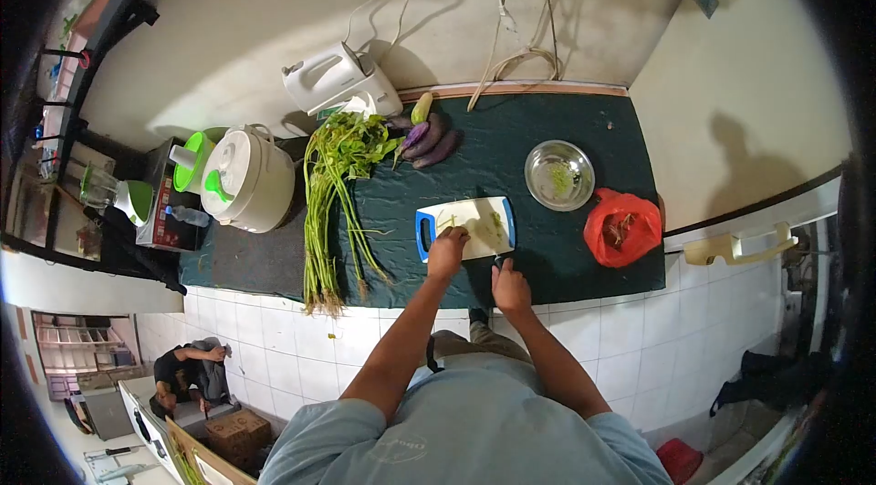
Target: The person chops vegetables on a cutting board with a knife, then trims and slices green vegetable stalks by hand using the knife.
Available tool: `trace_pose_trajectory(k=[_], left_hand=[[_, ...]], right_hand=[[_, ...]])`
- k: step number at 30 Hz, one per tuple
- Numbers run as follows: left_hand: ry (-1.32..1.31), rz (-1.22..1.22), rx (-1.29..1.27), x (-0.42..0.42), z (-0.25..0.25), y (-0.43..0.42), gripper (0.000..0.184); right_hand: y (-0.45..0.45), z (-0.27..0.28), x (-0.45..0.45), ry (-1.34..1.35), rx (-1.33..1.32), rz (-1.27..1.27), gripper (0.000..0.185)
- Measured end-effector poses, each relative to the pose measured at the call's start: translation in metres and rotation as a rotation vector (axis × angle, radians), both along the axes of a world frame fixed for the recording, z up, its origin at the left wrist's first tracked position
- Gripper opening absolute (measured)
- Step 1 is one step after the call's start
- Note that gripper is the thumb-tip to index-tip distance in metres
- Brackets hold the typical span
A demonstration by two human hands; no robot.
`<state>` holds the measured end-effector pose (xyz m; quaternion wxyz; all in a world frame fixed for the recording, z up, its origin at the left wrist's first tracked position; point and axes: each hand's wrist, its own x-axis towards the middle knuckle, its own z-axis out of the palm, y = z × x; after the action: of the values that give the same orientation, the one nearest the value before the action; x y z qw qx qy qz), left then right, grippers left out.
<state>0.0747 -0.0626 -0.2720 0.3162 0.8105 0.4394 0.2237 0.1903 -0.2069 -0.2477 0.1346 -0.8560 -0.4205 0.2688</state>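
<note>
A white cutting board [472,217] with blue ends lies near the table's front edge. My left hand [446,252] is closed over its left half, fingers pinched at thin green vegetable stalks [450,222]. In my right hand [511,288], at the board's front right corner, is a knife [498,260]; its dark handle shows, but the blade is hard to make out. Small chopped green pieces [495,220] lie on the board's right side. Beyond it to the right stands a steel bowl [542,195] with chopped greens [560,179] inside.
Right of the bowl sits a red plastic bag [610,246]. Long leafy greens [321,220] lie left of the board, with purple eggplants [436,147] behind. A white rice cooker [260,193] and a hand mixer [339,79] stand farther left. Another person [178,375] crouches at lower left.
</note>
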Motion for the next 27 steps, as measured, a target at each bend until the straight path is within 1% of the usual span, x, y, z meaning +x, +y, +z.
trace_pose_trajectory(k=[2, 4, 6, 7, 9, 10, 12, 13, 15, 16, 18, 19, 21, 22, 24, 27], left_hand=[[0.04, -0.018, -0.009, 0.012, -0.003, -0.003, 0.016], [0.017, -0.036, 0.012, 0.02, -0.003, -0.006, 0.015], [0.094, -0.067, 0.023, 0.026, 0.0, -0.008, 0.015], [0.093, -0.07, 0.021, 0.028, 0.002, -0.007, 0.015], [0.166, -0.143, 0.094, 0.027, -0.001, -0.005, 0.014], [0.165, -0.142, 0.092, 0.026, -0.003, -0.005, 0.014], [0.197, -0.213, 0.197, 0.023, -0.006, -0.005, 0.016], [0.199, -0.212, 0.195, 0.02, -0.007, -0.006, 0.016], [0.168, -0.247, 0.268, 0.014, -0.007, -0.007, 0.022], [0.17, -0.248, 0.266, 0.012, -0.007, -0.007, 0.022], [0.156, -0.289, 0.314, 0.008, -0.006, -0.009, 0.03], [0.157, -0.289, 0.312, 0.006, -0.005, -0.01, 0.03], [0.162, -0.304, 0.298, 0.001, -0.001, -0.011, 0.04], [0.164, -0.297, 0.295, 0.0, 0.0, -0.012, 0.04], [0.232, -0.314, 0.241, -0.001, 0.003, -0.012, 0.048], [0.258, -0.33, 0.243, -0.003, 0.002, -0.01, 0.052]], right_hand=[[0.005, 0.004, 0.006, 0.0, 0.027, -0.041, 0.037], [0.008, 0.01, 0.011, 0.003, 0.086, -0.055, 0.036], [0.013, 0.022, 0.011, 0.01, 0.058, -0.052, 0.038], [0.015, 0.026, 0.009, 0.02, 0.034, -0.042, 0.04], [0.016, 0.022, 0.007, 0.038, 0.032, -0.025, 0.04], [0.017, 0.02, 0.006, 0.057, 0.032, -0.005, 0.04], [0.019, 0.016, 0.001, 0.037, -0.001, -0.032, 0.039], [0.02, 0.013, 0.0, 0.037, -0.003, -0.031, 0.039], [0.022, 0.014, -0.002, 0.04, -0.006, -0.031, 0.039], [0.022, 0.015, -0.003, 0.05, 0.016, -0.048, 0.038], [0.022, 0.023, -0.001, 0.061, 0.036, -0.068, 0.037], [0.022, 0.027, 0.0, 0.055, 0.024, -0.053, 0.038], [0.021, 0.027, 0.0, 0.054, 0.012, -0.033, 0.038], [0.019, 0.024, 0.0, 0.071, 0.009, -0.038, 0.039], [0.018, 0.014, -0.002, 0.086, 0.005, -0.033, 0.039], [0.02, 0.009, -0.003, 0.078, -0.019, -0.063, 0.04]])
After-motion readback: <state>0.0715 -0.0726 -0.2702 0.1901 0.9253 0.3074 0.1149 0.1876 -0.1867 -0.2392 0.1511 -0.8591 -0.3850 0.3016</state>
